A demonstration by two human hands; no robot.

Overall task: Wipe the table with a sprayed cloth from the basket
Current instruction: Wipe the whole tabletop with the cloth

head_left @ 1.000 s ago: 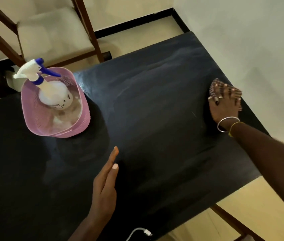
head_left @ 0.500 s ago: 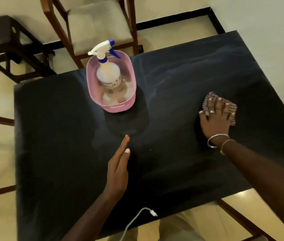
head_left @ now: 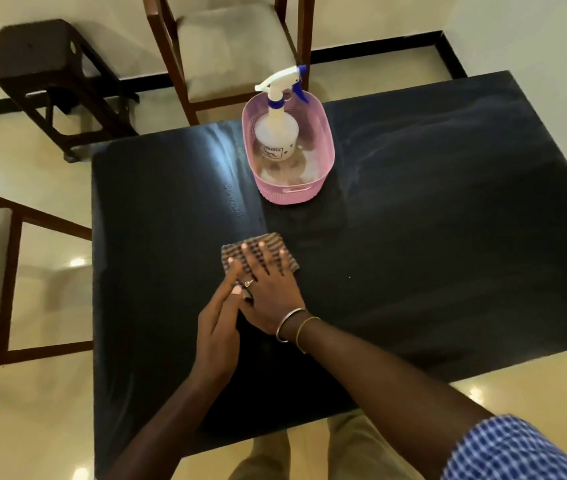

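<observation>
Cloth (head_left: 258,251) lies on the worktop (head_left: 448,244) under my flat right hand (head_left: 270,296); my left hand (head_left: 218,329), fingers straight, touches its side.

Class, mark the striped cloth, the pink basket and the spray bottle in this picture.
striped cloth (head_left: 233,251), head view, uncovered left corner.
pink basket (head_left: 289,195), head view, near outer wall.
spray bottle (head_left: 277,133), head view, white body.

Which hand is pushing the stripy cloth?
The right hand, with bangles on its wrist, lies flat on the striped cloth; the left hand, bare-wristed, sits beside it.
</observation>
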